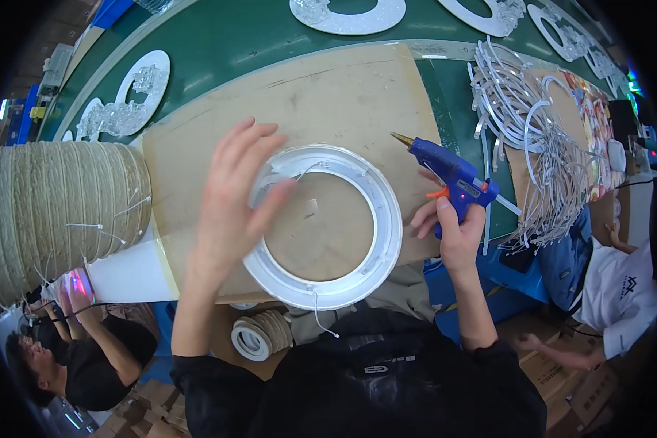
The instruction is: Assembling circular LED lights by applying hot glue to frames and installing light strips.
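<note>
My right hand (461, 239) grips a blue hot glue gun (452, 169) with an orange trigger; its brass nozzle points up and to the left. A white ring-shaped lamp housing (388, 219) lies on the cardboard in front of me. One thin white wire with a small connector (327, 327) hangs over the ring's near edge, and another wire shows inside its far left part. My left hand (233, 191) is over the ring's left side, fingers spread and holding nothing. Whether it touches the ring I cannot tell.
Cardboard (343, 87) covers the bench before me. Stacked rings (73, 212) with loose wires stand at left. Light strips with wires (533, 131) lie heaped at right. White oval panels (147, 84) with clear wrapping rest on the green surface (233, 36) beyond. Other people are at both sides.
</note>
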`<state>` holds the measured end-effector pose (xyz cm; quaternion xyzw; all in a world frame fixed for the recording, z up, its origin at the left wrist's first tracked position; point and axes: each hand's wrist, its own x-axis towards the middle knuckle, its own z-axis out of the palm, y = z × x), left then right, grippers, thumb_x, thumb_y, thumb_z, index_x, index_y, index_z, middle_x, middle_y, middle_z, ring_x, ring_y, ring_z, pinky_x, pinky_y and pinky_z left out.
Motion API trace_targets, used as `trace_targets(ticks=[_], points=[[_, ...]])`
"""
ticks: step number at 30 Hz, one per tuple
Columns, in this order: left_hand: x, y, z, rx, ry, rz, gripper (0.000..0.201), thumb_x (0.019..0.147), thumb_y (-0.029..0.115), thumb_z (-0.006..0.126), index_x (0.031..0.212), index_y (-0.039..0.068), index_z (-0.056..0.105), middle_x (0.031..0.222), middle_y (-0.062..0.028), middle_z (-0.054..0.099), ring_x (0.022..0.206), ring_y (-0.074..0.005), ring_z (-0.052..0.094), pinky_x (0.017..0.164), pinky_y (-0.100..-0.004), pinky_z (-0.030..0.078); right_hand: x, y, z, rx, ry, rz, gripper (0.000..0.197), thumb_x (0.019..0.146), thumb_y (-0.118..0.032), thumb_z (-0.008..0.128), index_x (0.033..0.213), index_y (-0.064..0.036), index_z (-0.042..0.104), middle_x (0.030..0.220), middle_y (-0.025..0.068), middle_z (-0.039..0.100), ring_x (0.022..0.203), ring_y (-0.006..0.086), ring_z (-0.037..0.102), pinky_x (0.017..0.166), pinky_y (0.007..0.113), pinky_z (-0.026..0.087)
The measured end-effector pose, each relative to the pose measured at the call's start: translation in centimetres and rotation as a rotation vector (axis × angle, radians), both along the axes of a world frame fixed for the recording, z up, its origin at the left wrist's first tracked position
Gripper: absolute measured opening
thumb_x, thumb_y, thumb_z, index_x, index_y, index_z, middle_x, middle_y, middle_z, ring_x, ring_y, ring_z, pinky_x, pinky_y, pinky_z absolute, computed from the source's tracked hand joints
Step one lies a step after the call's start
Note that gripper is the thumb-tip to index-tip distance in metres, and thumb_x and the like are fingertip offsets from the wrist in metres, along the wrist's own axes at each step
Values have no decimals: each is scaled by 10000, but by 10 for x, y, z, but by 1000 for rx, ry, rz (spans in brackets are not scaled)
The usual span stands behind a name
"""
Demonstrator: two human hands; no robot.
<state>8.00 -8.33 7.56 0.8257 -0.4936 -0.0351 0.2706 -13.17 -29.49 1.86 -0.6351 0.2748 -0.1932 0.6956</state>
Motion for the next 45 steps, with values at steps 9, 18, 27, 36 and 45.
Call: trace_targets(ticks=[9,18,27,36,45], points=[[-8,-2,-27,-66,-37,-227,424,762,186,757,1155,88,632,1221,-116,587,1211,-327,510,981,-451,443,1,2,-2,-109,11,-17,304,980,-145,468,1146,101,534,1009,180,672,604,147,617,512,253,504],[-55,-5,-32,155,19,-178,755,675,371,810,1350,171,537,1461,-239,368,1363,-428,324,1088,-542,305,5,9,-4,-126,6,-24,287,987,-138,475,1140,99,530,1013,181,671,603,142,611,516,257,507],[-71,-15,-28,225,-11,-136,802,699,441,780,1402,184,494,1469,-294,325,1378,-448,290,1099,-544,279,3,7,-2,-97,-13,6,273,985,-112,464,1167,83,525,1025,177,665,622,139,608,538,257,498],[-85,-31,-24,263,-4,-95,829,676,421,804,1402,171,490,1446,-364,289,1378,-474,270,1097,-535,273,-1,2,-4,-56,-27,19,287,977,-102,464,1189,80,530,1029,161,668,636,134,613,547,256,500],[-91,-34,-26,301,2,-90,880,672,498,792,1401,123,470,1430,-409,285,1400,-493,230,1120,-543,226,-4,0,-7,-36,-50,31,312,973,-100,473,1226,79,512,1043,171,664,644,138,627,547,249,505]])
